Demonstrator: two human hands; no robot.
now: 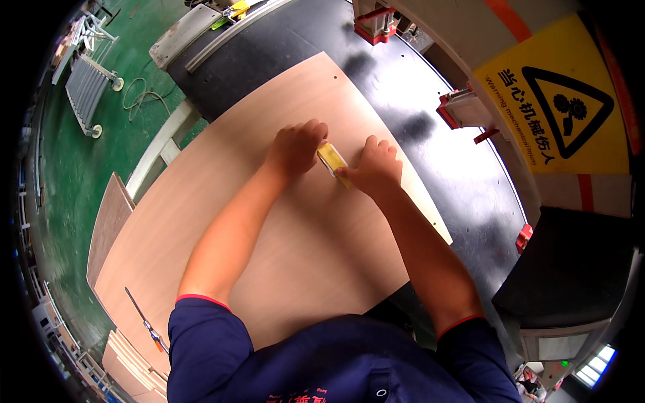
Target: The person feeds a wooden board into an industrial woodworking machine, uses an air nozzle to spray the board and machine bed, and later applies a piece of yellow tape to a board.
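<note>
A small, flat, rectangular yellow piece with a white edge (330, 158) is between my two hands, above a large light-brown wood panel (235, 134). My left hand (295, 149) has its fingers curled round the piece's upper end. At the lower end, my right hand (376, 166) has its thumb pressed on it, with the other fingers bent. Both forearms reach over the panel, which lies on a black machine table (282, 40). Small dark holes show near the panel's right edge.
A slim tool with an orange-tipped handle (156, 338) lies on the panel's left part. Wood strips (134, 359) sit at lower left. Red-based clamps (460, 111) line the machine's right side beneath a yellow warning sign (557, 101). A wheeled metal cart (87, 91) stands on the green floor.
</note>
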